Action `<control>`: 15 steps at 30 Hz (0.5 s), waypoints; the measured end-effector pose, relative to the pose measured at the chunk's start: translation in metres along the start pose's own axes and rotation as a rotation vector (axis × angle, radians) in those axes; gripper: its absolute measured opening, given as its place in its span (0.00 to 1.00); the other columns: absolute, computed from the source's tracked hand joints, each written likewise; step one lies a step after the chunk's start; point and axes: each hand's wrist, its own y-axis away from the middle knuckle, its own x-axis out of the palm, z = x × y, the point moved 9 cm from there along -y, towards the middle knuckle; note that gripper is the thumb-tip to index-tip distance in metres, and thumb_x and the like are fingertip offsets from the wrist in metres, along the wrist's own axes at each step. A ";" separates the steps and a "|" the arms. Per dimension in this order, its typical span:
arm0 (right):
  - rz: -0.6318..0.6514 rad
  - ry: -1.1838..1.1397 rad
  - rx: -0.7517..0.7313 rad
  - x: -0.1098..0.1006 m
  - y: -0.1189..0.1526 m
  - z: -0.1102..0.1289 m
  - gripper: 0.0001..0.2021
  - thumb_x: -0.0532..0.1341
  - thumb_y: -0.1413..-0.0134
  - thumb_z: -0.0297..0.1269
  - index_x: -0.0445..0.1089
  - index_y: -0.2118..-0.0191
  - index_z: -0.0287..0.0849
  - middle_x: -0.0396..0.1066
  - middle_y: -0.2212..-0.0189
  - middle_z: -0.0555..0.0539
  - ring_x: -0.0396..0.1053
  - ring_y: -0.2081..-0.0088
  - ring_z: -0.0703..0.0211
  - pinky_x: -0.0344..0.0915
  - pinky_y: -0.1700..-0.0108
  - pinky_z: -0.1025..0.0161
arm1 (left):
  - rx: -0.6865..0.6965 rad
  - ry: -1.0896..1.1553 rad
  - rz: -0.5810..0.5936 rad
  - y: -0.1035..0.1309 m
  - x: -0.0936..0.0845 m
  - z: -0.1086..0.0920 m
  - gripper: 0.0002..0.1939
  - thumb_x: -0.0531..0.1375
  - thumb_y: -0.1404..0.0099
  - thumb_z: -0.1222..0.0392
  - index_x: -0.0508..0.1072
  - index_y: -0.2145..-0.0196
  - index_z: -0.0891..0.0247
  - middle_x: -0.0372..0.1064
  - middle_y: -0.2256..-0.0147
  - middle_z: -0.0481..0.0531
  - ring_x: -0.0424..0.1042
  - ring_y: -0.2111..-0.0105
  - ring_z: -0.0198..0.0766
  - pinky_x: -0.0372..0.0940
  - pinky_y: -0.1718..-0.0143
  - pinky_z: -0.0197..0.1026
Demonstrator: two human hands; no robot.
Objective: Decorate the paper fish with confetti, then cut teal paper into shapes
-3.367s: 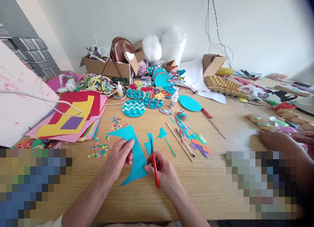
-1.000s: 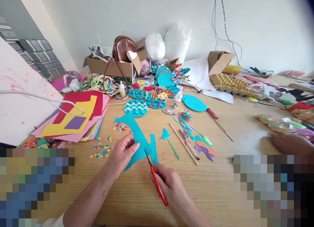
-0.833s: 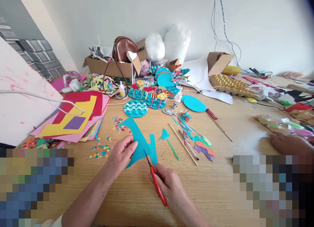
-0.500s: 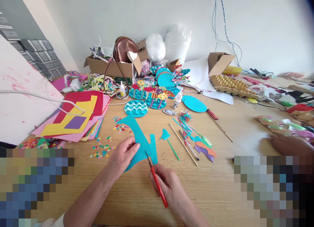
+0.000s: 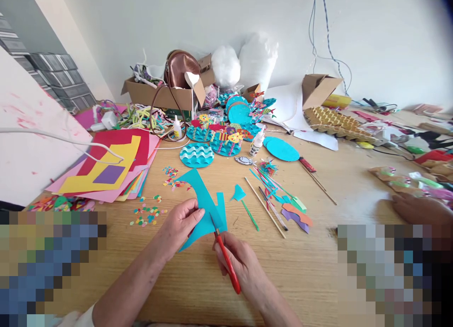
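A curved-edged sheet of turquoise paper (image 5: 202, 195) is pinched between the thumb and fingers of my left hand (image 5: 186, 221). Red-handled scissors (image 5: 228, 265) are gripped in my right hand (image 5: 239, 256); their blades lie at the sheet's lower right part. Just right of the blades, a narrow strip of the turquoise paper stands up at an angle. Beyond the sheet rests a turquoise oval with white wavy bands (image 5: 197, 155). A small turquoise scrap (image 5: 238, 193) and a green strip (image 5: 250, 216) lie to the right of my hands.
Stacked coloured paper (image 5: 109, 166) and paper dots (image 5: 148, 214) are at left. Glue bottles (image 5: 256, 143), turquoise ovals (image 5: 282, 149), a wooden stick (image 5: 265, 208) and paper scraps (image 5: 297, 213) lie ahead and right. Another person's hand (image 5: 421, 206) is at far right. A cardboard box (image 5: 152, 95) stands behind.
The scissors and my right hand have shifted slightly up and left. The turquoise sheet and my left hand have moved only a little. The other person's hand stays about where it was.
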 end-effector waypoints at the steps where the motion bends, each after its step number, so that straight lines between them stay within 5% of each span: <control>1: -0.002 0.001 -0.003 0.000 0.000 0.000 0.16 0.48 0.43 0.47 0.59 0.75 0.41 0.56 0.83 0.54 0.55 0.78 0.66 0.52 0.76 0.70 | 0.003 0.002 0.006 0.000 0.001 0.000 0.14 0.54 0.43 0.48 0.59 0.77 0.62 0.47 0.82 0.39 0.47 0.82 0.29 0.46 0.81 0.33; 15: -0.076 0.013 0.005 -0.002 0.000 0.001 0.19 0.48 0.45 0.51 0.54 0.79 0.43 0.50 0.84 0.55 0.50 0.80 0.68 0.48 0.79 0.69 | -0.003 -0.002 0.016 -0.001 0.000 0.003 0.14 0.54 0.43 0.48 0.60 0.77 0.62 0.48 0.81 0.40 0.48 0.81 0.29 0.47 0.80 0.33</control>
